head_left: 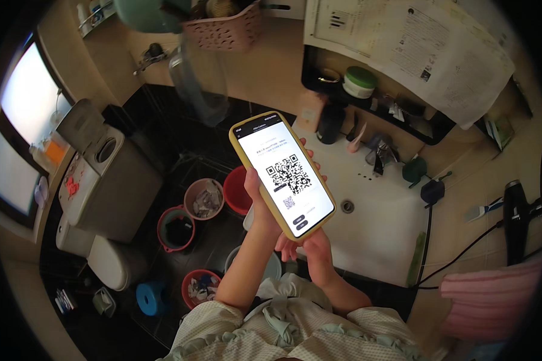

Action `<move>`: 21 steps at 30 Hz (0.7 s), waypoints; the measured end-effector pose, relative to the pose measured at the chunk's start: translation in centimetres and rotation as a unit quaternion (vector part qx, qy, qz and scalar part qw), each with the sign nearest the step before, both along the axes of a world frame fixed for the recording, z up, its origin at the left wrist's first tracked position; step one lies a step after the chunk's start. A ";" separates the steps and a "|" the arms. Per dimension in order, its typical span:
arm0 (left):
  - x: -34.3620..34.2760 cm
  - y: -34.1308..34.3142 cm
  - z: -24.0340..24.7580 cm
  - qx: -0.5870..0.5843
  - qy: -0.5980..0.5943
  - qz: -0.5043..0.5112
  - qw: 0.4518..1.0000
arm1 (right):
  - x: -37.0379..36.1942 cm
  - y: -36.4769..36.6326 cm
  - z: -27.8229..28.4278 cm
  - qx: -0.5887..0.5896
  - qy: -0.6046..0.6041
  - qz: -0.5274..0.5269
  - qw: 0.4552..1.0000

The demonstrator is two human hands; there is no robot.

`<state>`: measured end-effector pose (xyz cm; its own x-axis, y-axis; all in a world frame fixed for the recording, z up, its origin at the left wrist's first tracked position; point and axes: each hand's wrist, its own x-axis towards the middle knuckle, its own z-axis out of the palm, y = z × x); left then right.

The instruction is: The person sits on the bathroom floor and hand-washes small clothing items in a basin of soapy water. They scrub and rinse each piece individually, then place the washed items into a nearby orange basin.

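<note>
A smartphone (292,177) in a yellow case is held up in front of me, tilted, its lit white screen showing a large square code, a smaller one and two dark buttons. My left hand (263,210) grips it from below and behind, thumb along the left edge and fingertips showing past the right edge. Just under the phone's lower end is my right hand (318,260), fingers loosely bent and apart from the thumb. Whether it touches the case cannot be told; the phone hides part of it. Beyond the phone lies a white sink (373,240).
Tubs with cloth, including a pink basin (203,198) and a red basin (200,287), stand on the dark floor. A blue stool (151,299) and toilet (111,265) are at left. A hair dryer (515,219), its cord and a pink striped towel (494,298) lie right.
</note>
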<state>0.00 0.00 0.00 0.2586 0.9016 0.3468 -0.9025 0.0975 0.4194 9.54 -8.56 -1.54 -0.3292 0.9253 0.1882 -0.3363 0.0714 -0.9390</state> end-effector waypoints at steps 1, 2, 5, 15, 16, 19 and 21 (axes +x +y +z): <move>1.1 0.6 -0.2 -0.004 0.012 0.023 1.000 | 0.6 0.6 -0.3 -0.014 0.010 -0.038 0.999; 2.2 1.2 -0.5 -0.009 0.024 0.044 0.999 | 1.2 1.3 -0.6 -0.029 0.020 -0.078 0.996; 5.8 6.5 0.3 0.007 0.085 0.108 0.990 | 5.1 7.3 0.1 -0.058 0.082 -0.105 0.989; 11.4 19.1 -1.7 0.003 0.403 0.214 0.890 | 17.3 23.2 1.0 -0.017 0.020 -0.242 0.970; 11.5 19.9 -1.4 0.018 0.432 0.210 0.877 | 17.8 24.1 1.7 -0.015 0.023 -0.252 0.967; 12.3 22.6 -0.7 0.052 0.482 0.217 0.848 | 20.4 27.4 1.5 -0.045 0.044 -0.223 0.973; 12.7 23.8 -0.2 0.058 0.495 0.234 0.835 | 21.3 29.1 1.9 -0.058 0.037 -0.195 0.978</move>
<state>12.67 23.84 -0.17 0.0982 0.9596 0.2638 -0.0359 -0.2615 0.9645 30.80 20.49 0.38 0.0636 0.9944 0.0843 -0.3719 0.1020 -0.9227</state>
